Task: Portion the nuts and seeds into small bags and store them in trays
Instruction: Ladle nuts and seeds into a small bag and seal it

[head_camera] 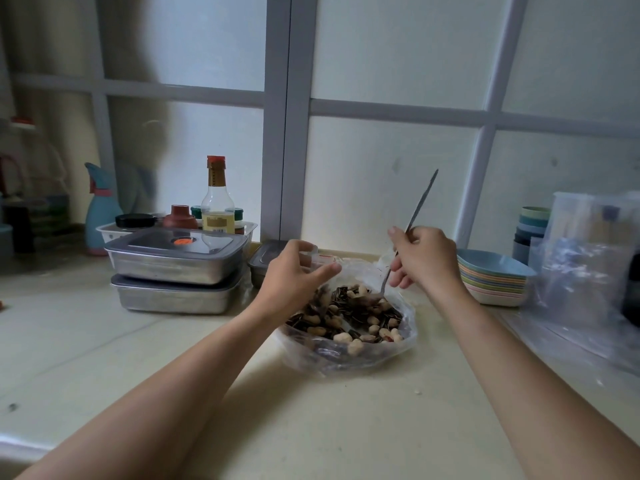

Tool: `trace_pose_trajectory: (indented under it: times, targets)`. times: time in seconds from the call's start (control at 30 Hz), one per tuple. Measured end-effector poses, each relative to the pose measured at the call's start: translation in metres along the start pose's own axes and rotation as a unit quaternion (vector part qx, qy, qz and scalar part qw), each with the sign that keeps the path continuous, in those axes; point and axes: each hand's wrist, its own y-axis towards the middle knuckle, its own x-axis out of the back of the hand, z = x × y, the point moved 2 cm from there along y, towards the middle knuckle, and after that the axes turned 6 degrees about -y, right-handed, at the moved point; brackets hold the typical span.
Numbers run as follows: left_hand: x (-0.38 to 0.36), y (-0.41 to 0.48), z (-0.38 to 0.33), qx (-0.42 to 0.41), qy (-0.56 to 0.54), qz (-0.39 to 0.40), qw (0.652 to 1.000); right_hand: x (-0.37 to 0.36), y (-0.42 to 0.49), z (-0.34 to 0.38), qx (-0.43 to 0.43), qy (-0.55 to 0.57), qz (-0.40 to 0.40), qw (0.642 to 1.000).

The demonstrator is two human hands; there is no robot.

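A large clear plastic bag (346, 358) lies open on the counter, holding a mix of peanuts and dark striped seeds (360, 320). My right hand (424, 258) grips a long metal spoon (420, 202), whose bowl dips into the mix. My left hand (294, 275) pinches a small clear bag (317, 261) just above the left side of the pile. Two lidded steel trays (175, 268) are stacked to the left, and a third small one (265, 258) stands behind my left hand.
A white basket (107, 232) with a sauce bottle (217, 199) and jars stands behind the trays, a blue spray bottle (100, 209) beside it. Stacked pastel plates (491, 278), cups (531, 230) and clear plastic bags (585, 271) fill the right side.
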Motion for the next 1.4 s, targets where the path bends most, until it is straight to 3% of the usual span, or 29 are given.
trace_pose_trajectory:
  times: [0.13,0.3,0.47,0.73,0.93,1.2,1.4]
  targets:
    - [-0.006,-0.004,0.003,0.01,0.026,0.064,0.998,-0.007,0.005,-0.019,-0.071,0.058,0.059,0.994]
    - [-0.011,-0.003,0.009,0.029,0.089,0.139,0.986,-0.009,0.007,-0.022,-0.085,0.082,0.086,0.989]
    - [-0.009,-0.001,0.009,0.002,0.109,0.108,0.988,-0.008,0.005,-0.02,-0.096,0.124,0.104,0.982]
    - [-0.008,-0.003,0.009,0.036,0.083,0.089,0.992,-0.012,0.007,-0.032,-0.194,0.254,0.099,0.942]
    - [-0.008,-0.004,0.008,0.038,0.086,0.081,0.992,-0.013,0.006,-0.032,-0.175,0.223,0.061,0.957]
    - [-0.007,-0.004,0.006,0.053,0.07,0.089,0.992,-0.017,-0.004,-0.015,-0.067,0.079,0.031,0.994]
    - [-0.008,-0.006,0.005,0.05,0.084,0.094,0.991,-0.015,0.0,-0.022,-0.065,0.031,-0.004,0.997]
